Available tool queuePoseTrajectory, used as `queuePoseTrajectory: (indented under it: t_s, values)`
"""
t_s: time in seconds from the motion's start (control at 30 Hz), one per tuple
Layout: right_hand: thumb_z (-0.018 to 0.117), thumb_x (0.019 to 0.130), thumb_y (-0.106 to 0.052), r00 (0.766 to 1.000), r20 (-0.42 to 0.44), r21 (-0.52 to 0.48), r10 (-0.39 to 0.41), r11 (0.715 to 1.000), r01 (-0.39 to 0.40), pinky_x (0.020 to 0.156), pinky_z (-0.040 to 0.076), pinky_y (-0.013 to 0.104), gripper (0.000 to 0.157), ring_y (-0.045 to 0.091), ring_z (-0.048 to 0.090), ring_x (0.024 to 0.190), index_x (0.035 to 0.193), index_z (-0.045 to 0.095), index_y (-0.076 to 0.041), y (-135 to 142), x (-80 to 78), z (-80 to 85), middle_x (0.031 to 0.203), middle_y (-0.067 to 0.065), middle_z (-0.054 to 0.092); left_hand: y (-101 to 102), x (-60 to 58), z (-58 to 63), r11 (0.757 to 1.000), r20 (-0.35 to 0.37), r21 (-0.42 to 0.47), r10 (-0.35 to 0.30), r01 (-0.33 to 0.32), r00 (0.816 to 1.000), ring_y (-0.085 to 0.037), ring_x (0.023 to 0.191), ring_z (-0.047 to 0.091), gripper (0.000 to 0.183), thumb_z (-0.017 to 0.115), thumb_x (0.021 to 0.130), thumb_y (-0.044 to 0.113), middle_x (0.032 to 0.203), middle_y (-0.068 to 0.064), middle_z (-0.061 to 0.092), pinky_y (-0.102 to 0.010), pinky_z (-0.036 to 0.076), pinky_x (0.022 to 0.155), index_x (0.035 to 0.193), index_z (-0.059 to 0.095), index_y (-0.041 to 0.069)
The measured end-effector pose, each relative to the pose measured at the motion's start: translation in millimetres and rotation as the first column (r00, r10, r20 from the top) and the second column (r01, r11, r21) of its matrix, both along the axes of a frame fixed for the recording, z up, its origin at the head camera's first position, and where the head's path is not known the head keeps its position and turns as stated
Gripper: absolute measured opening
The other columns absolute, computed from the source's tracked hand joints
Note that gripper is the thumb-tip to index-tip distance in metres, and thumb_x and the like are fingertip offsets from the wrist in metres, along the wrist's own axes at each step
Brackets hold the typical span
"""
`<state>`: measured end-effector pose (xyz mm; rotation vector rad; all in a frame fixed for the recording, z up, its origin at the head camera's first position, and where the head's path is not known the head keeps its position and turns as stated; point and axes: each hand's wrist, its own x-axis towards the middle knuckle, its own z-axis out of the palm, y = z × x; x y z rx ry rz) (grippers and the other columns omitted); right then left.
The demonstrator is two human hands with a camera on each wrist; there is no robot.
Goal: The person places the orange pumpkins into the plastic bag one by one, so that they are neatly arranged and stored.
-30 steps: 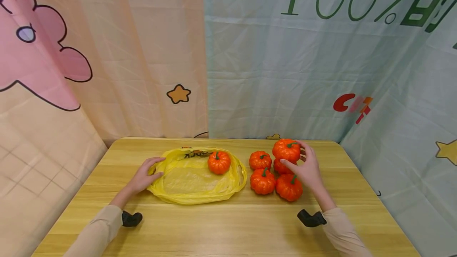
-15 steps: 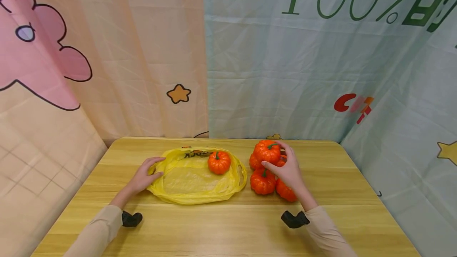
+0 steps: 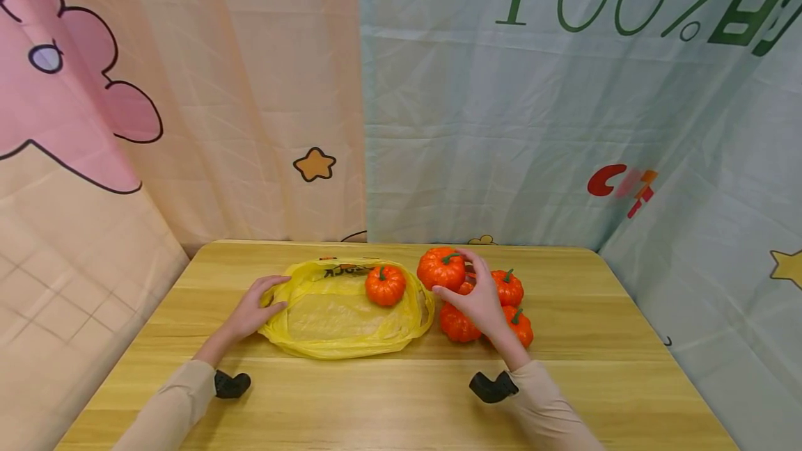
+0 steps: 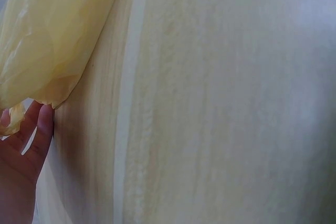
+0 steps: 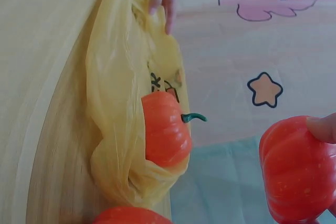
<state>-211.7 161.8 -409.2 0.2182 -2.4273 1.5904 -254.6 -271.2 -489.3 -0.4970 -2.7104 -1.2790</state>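
In the head view, a yellow plastic bag lies spread open on the table with one orange pumpkin inside at its right. My left hand holds the bag's left rim; in the left wrist view, yellow film meets the fingers. Another small pumpkin with a green stem is gripped between the thumb and fingers of my right hand, raised just past the bag's right edge. Beneath and beside that hand sit several more pumpkins, partly hidden by it.
A light wooden table carries everything. Printed cloth curtains hang behind its far edge and along the sides. Each wrist wears a black device.
My right hand has carried its pumpkin leftward, from above the right-hand pumpkins to near the bag's right edge. The left hand and the bag stay in place.
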Motion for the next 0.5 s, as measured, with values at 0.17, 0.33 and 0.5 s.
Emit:
queuePoseTrajectory:
  t_s: [0.17, 0.33, 0.5]
  values:
    - [0.083, 0.075, -0.025, 1.0, -0.01, -0.019, 0.026, 0.999, -0.027, 0.104, 0.04, 0.047, 0.074, 0.027, 0.044, 0.118, 0.138, 0.045, -0.016, -13, -2.6, -1.8, 0.132, 0.01, 0.045, -1, -0.7, -1.9, 1.0, -0.008, 0.007, -0.004, 0.004, 1.0, -0.049, 0.131, 0.032, 0.048, 0.062, 0.091, 0.007, 0.139, -0.03, 0.039, -0.068, 0.024, 0.106, 0.136, 0.048, -0.002]
    - [0.084, 0.074, -0.023, 0.999, -0.012, -0.033, 0.044, 0.998, -0.044, 0.103, 0.041, 0.047, 0.075, 0.028, 0.046, 0.117, 0.138, 0.046, -0.015, -26, -4.3, -3.8, 0.131, 0.009, 0.047, -2, -1.8, -4.0, 1.0, -0.018, 0.007, -0.006, 0.007, 1.0, -0.048, 0.13, 0.033, 0.047, 0.063, 0.091, 0.008, 0.138, -0.029, 0.04, -0.067, 0.025, 0.106, 0.136, 0.049, -0.002]
    - [0.084, 0.073, -0.023, 0.998, -0.013, -0.052, 0.069, 0.996, -0.069, 0.103, 0.042, 0.045, 0.074, 0.027, 0.047, 0.118, 0.137, 0.047, -0.015, -40, -4.6, -4.7, 0.133, 0.008, 0.047, -3, -2.4, -4.9, 1.0, -0.01, 0.01, -0.006, 0.007, 1.0, -0.048, 0.13, 0.033, 0.047, 0.063, 0.092, 0.008, 0.138, -0.029, 0.039, -0.067, 0.025, 0.106, 0.136, 0.049, -0.001]
